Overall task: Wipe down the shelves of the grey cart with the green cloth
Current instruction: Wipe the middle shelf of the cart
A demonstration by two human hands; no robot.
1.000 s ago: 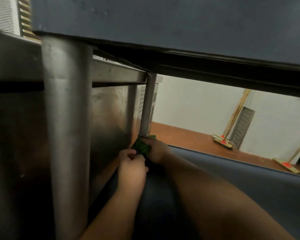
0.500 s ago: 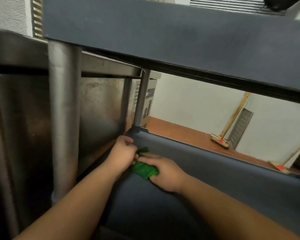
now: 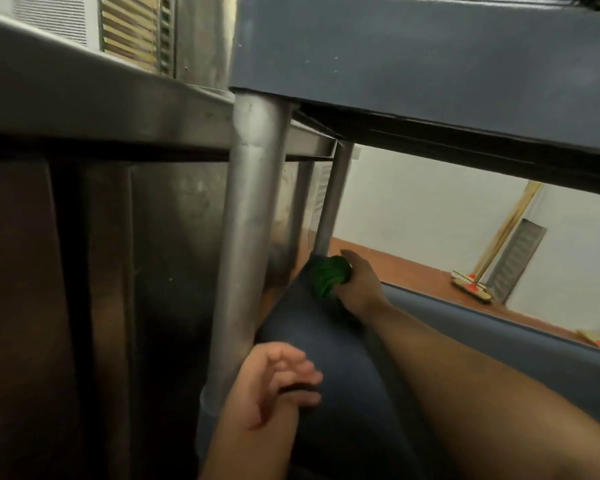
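Observation:
The grey cart has an upper shelf (image 3: 430, 64) overhead and a lower shelf (image 3: 347, 375) under my arms. My right hand (image 3: 359, 282) presses the bunched green cloth (image 3: 328, 275) into the lower shelf's far left corner, against the rear metal post (image 3: 333, 199). My left hand (image 3: 274, 386) rests near the shelf's front left edge, beside the front metal post (image 3: 246, 237). Its fingers are loosely spread and hold nothing.
A stainless steel table (image 3: 84, 98) and its panel stand close on the left. Beyond the cart lie an orange-brown floor (image 3: 413, 271), a white wall, and brooms (image 3: 471, 282) leaning by a vent grille (image 3: 516, 258).
My left hand let go of the cloth and drew back toward the shelf's front edge. My right hand pushed the cloth from mid-shelf into the far left corner.

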